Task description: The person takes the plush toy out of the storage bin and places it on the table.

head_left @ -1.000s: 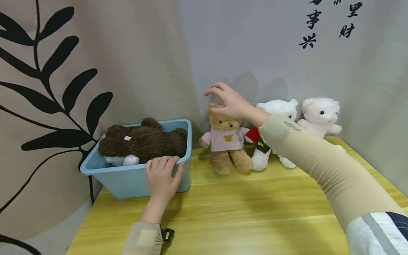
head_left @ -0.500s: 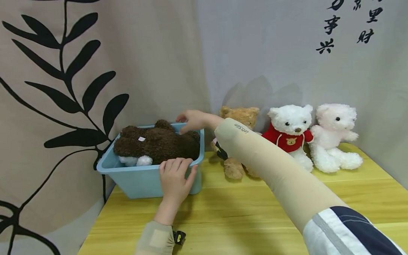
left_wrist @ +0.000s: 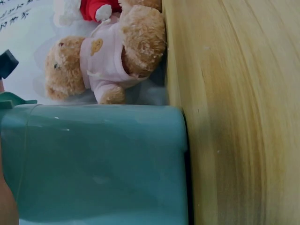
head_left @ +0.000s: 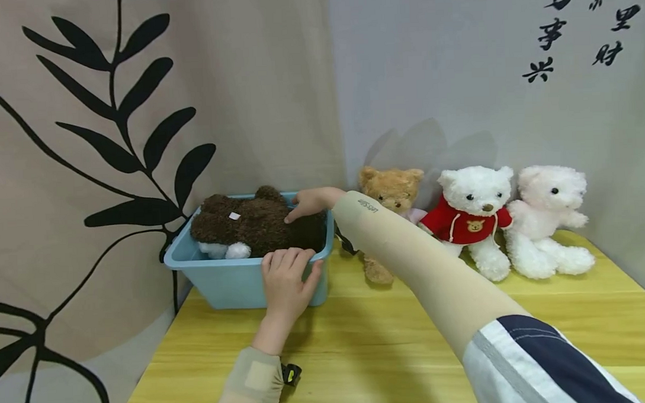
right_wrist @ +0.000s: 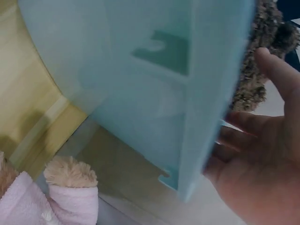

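Observation:
A light-blue plastic storage bin (head_left: 232, 285) stands at the left of the table, a dark-brown plush bear (head_left: 248, 219) lying in it with a small white tag showing. My left hand (head_left: 288, 280) grips the bin's front rim near the right corner, fingers bent over the edge. In the left wrist view only a sliver of that hand shows beside the bin wall (left_wrist: 98, 159). My right hand (head_left: 314, 203) reaches over the bin's right end, thumb extended against the brown plush. Its fingers (right_wrist: 243, 138) in the right wrist view pass behind the rim and are partly hidden.
Three plush bears sit along the back wall: a tan bear (head_left: 390, 184) partly behind my right arm, a white bear in a red hoodie (head_left: 472, 223), and a pale bear (head_left: 549, 217). The wooden table (head_left: 360, 354) extends in front. A printed curtain (head_left: 265, 97) hangs behind.
My right hand has moved left from above the tan bear to the right end of the bin and lowered onto the brown bear. My left hand stays on the rim; the view has shifted.

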Tool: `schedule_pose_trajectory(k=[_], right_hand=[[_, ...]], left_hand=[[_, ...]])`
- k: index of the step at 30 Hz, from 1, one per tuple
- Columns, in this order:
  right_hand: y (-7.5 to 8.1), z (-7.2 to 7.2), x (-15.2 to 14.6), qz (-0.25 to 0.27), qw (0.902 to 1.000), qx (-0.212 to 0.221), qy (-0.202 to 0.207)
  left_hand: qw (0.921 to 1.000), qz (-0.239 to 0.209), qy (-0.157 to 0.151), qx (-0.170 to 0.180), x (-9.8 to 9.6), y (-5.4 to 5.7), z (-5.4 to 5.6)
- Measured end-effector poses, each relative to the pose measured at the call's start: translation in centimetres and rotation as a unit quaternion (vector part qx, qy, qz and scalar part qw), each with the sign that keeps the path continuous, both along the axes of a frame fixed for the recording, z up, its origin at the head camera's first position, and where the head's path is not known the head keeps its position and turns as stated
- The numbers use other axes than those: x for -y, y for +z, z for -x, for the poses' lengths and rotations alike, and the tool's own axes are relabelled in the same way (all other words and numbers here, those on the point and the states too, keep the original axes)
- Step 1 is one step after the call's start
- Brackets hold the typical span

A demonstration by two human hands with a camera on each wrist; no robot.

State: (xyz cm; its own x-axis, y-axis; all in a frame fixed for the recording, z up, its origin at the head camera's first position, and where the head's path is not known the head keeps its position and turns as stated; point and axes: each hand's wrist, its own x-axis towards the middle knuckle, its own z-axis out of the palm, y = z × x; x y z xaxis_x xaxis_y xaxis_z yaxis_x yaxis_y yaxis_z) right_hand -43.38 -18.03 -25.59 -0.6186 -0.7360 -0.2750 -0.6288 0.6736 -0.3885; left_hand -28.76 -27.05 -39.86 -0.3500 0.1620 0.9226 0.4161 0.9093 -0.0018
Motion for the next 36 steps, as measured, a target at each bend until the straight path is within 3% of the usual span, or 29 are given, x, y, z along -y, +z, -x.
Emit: schedule_pose_trajectory(k=[10, 15, 20, 27, 31, 34, 36], right_hand=[[-1.3, 0.5, 0.8, -0.061, 0.9978, 0.021, 0.013], [-1.4, 0.5, 0.7, -0.085, 0.9963, 0.013, -0.004], [-1.4, 0.4, 0.6, -0.118, 0.9923, -0.039, 0.001], [-2.0, -0.1, 0.4, -0.111, 0.9924, -0.053, 0.009], [-2.3, -0.1, 0.5, -0.111, 0.9873, -0.113, 0.011], [-1.5, 0.0, 0.6, -0.081, 0.9867, -0.140, 0.013], [-0.1, -0.2, 0.4, -0.045, 0.9868, -0.155, 0.012]], left_hand=[[0.9999, -0.004, -0.009, -0.013, -0.2, 0.2, 0.1], [0.9999, -0.001, -0.006, -0.010, -0.3, 0.3, -0.1], [0.9999, 0.000, -0.003, -0.010, -0.1, 0.3, -0.1], [0.9999, 0.005, -0.004, -0.014, -0.1, 0.6, -0.1], [1.0000, 0.007, -0.004, -0.004, -0.2, 0.6, -0.2], [1.0000, 0.005, -0.005, -0.001, -0.1, 0.5, -0.3], [0.9999, 0.001, -0.010, -0.005, 0.1, 0.5, -0.3]])
